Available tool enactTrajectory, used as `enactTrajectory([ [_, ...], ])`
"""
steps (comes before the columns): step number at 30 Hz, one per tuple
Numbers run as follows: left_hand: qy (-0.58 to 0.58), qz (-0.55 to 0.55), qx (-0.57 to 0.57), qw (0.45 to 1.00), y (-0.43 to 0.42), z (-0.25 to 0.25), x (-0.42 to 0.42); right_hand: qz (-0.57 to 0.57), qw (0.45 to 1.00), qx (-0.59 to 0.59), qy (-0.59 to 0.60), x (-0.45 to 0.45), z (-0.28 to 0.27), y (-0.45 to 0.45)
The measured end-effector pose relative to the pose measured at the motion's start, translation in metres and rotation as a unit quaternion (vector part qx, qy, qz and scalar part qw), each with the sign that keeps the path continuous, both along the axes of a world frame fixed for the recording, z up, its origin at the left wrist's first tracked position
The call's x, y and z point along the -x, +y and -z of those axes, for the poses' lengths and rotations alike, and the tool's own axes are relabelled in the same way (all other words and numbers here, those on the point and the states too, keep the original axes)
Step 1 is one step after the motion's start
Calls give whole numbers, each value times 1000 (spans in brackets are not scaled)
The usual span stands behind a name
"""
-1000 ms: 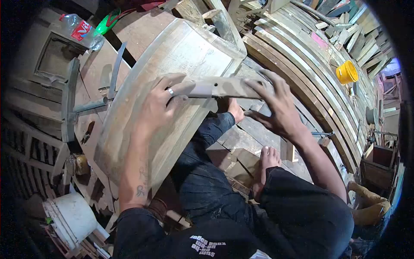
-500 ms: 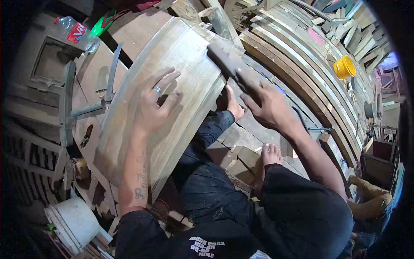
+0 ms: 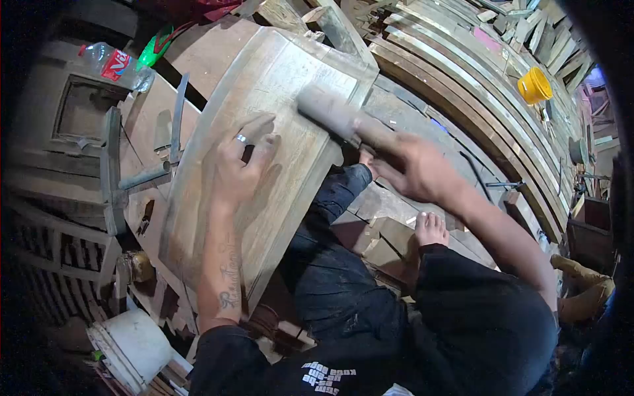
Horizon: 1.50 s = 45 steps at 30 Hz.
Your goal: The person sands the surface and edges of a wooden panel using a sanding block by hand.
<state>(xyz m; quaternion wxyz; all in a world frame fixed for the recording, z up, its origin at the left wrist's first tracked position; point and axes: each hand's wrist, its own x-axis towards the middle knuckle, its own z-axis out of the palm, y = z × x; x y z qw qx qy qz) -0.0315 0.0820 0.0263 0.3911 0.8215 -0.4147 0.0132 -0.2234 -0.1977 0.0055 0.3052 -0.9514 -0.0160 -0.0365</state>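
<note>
A wide curved wooden panel [image 3: 284, 171] with a raised edge lies across the middle, over my legs. My left hand [image 3: 239, 162], with a ring on one finger, hovers at or rests on the panel; its thumb and fingers are apart and hold nothing. In my right hand [image 3: 413, 162] is a greyish flat block [image 3: 325, 111], smeared by motion. The block extends from my fingers over the panel's upper right part. Whether it touches the surface cannot be told.
Long curved boards [image 3: 462, 109] are stacked at the right, with a yellow bucket [image 3: 534, 85] on them. At the upper left lies a plastic bottle [image 3: 115, 65]. A white bucket [image 3: 131, 346] stands at the lower left. My bare foot [image 3: 431, 229] is below the right hand.
The block was held between both hands a second ago. My left hand has let go of it, and my right hand has swung it over the panel's upper right side.
</note>
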Motion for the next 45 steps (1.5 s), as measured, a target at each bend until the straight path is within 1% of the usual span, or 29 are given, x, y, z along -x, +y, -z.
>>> enactTrajectory([
  [1, 10, -24, -7, 1000, 1, 0, 1, -47, 999, -3, 19, 10, -6, 12],
  [3, -9, -17, -2, 1000, 5, 8, -6, -132, 985, 60, 88, 17, -27, 21],
  [5, 36, -44, -4, 998, 7, 7, -6, -71, 995, 36, 67, 12, -17, 6],
  [7, -1, -30, -18, 999, 11, 9, -11, 83, 996, 9, 12, -2, 1, -7],
  [9, -54, 37, -23, 998, 9, 6, -12, 109, 994, 2, 23, -6, -3, -5],
  [11, -46, 39, -35, 998, 7, 6, -11, 4, 1000, -19, -1, 12, -1, 15],
  [12, -52, 59, -22, 997, 7, 10, -14, -52, 998, 19, 35, 20, -6, 26],
  [13, -57, 77, -11, 995, 9, 13, -16, -117, 992, 11, 48, 26, -18, 31],
  [15, -57, 77, -31, 995, 16, 6, -9, -86, 995, 13, 58, 24, -4, 8],
  [16, -28, 60, -27, 997, 14, 3, -9, -12, 999, -13, 33, 16, -4, -2],
  [17, 0, 44, -20, 999, 12, 1, -10, 43, 993, -85, -70, 1, 4, -9],
  [19, -40, 42, -3, 998, 11, 3, -12, 132, 991, 0, 2, 1, 0, -21],
  [21, 35, 49, 60, 996, 7, 5, -9, 64, 997, 7, 38, 12, -7, 4],
  [22, -6, 48, 21, 999, 9, 2, -13, -14, 999, -25, 30, 25, -1, 17],
  [25, 17, 40, 21, 999, 9, 4, -9, -160, 973, 61, 155, 29, -32, 41],
  [27, 9, 61, 22, 998, 13, 12, -15, -59, 998, -9, 37, 19, 4, 20],
  [28, 2, 60, 19, 998, 14, 12, -16, 3, 997, -30, -66, 4, 8, 10],
  [29, -5, 59, 18, 998, 11, 10, -16, 75, 996, -51, -1, -5, 0, -4],
  [31, 14, 35, 15, 999, 10, 2, -10, 133, 991, 8, 31, -12, -2, -13],
  [33, -9, 36, 7, 999, 9, 3, -9, 41, 998, -43, -18, 3, -5, 13],
  [35, 9, 27, -17, 999, 11, 10, -13, -88, 995, -24, 28, 27, -6, 43],
  [37, 130, -3, 103, 986, 14, 13, -14, -160, 980, 31, 113, 31, -20, 50],
  [38, 150, -38, 94, 983, 13, 9, -13, -135, 984, 43, 104, 26, -17, 40],
  [39, 150, -35, 91, 984, 15, 9, -13, -60, 996, -13, 56, 18, -2, 29],
  [40, 154, -38, 87, 984, 16, 10, -14, -5, 998, -44, -49, 2, 15, 14],
  [41, 156, -44, 87, 983, 16, 9, -14, 72, 996, -44, 28, -9, -3, 1],
  [43, 119, -35, 85, 989, 16, 8, -17, 108, 994, -7, 8, -13, 0, -10],
  [44, 87, -25, 77, 993, 15, 10, -18, 87, 996, -29, 18, -7, -3, 1],
  [45, 58, -15, 67, 996, 15, 12, -18, 33, 999, -31, -29, 3, 3, 16],
])
